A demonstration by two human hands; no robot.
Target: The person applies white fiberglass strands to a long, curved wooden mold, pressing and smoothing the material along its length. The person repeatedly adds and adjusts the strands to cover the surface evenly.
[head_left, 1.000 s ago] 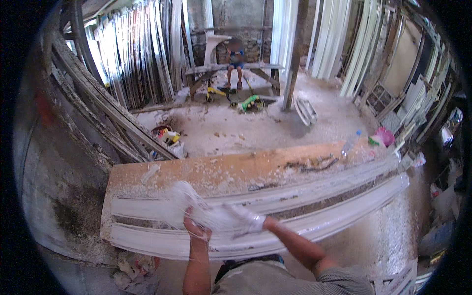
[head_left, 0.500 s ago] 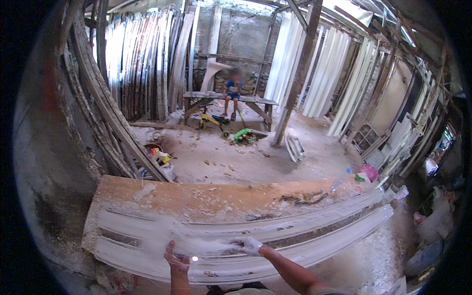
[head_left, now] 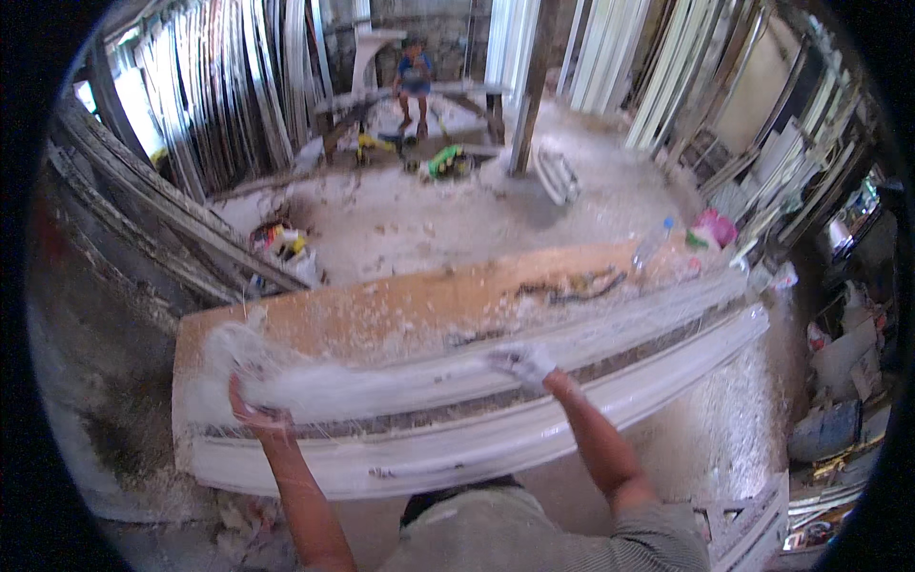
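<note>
A loose bundle of fine white fibres [head_left: 233, 348] is in my left hand [head_left: 259, 410], at the left end of the bench. Its fingers curl around the lower side of the bundle. Pale strands stretch rightward from it, low over the farther of two long white moulded strips [head_left: 419, 381], to my right hand [head_left: 524, 365]. White residue coats that hand, and its fingers appear closed on the strand ends, though motion smears them. The nearer white strip [head_left: 381, 467] lies parallel, closer to my body, with a dark gap between the two.
A wooden board [head_left: 381, 296] strewn with white crumbs lies beyond the strips. It carries dark stick-like pieces [head_left: 572, 286] and a clear bottle [head_left: 653, 243]. Farther off, a person [head_left: 413, 81] is at a bench, near a green toy [head_left: 445, 162] and a wooden post [head_left: 529, 95].
My left hand has moved left with the fibre bundle, and my right hand slightly right, so the hands are farther apart. The view has tilted downward, showing more of my arms and body.
</note>
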